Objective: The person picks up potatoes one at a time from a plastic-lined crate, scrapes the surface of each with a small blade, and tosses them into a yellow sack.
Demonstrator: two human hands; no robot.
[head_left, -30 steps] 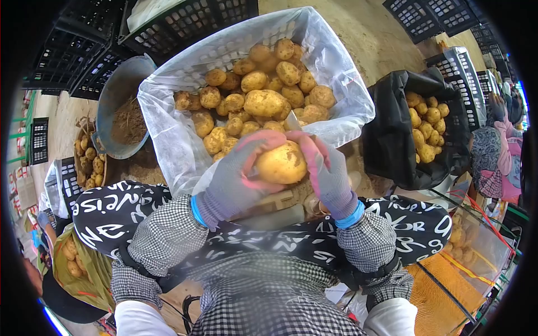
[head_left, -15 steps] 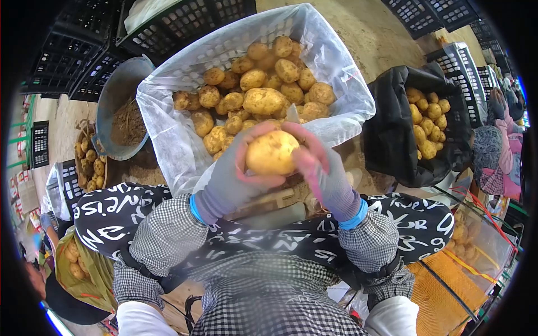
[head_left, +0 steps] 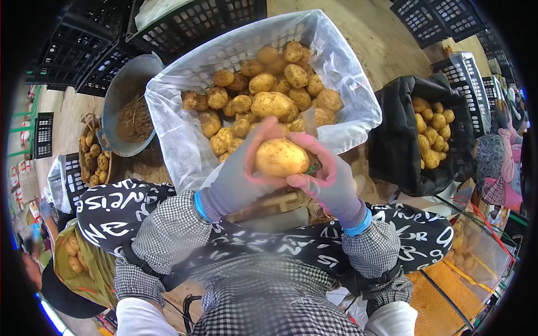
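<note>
A large yellow potato (head_left: pixel 281 158) is held up in front of me, between both gloved hands. My left hand (head_left: pixel 242 171) cups its left side, with fingers behind and thumb below. On the other side, my right hand (head_left: pixel 335 178) curves round it, its fingers at the top edge and its thumb at the lower right. Just beyond the hands stands a crate lined with white plastic (head_left: pixel 179 134), holding many soil-marked potatoes (head_left: pixel 274 105). Part of its near rim is hidden behind my hands.
A black-lined crate (head_left: pixel 389 134) of potatoes stands at right. To the left are a bucket (head_left: pixel 129 75) with soil and debris, and a basket of small potatoes (head_left: pixel 95 159). Black crates (head_left: pixel 196 28) stand behind. A bag of potatoes (head_left: pixel 75 257) sits lower left, near another person.
My right fingers have shifted from the potato's right side to its top edge, with the thumb now below. The potato looks slightly turned. The whole view has shifted a little.
</note>
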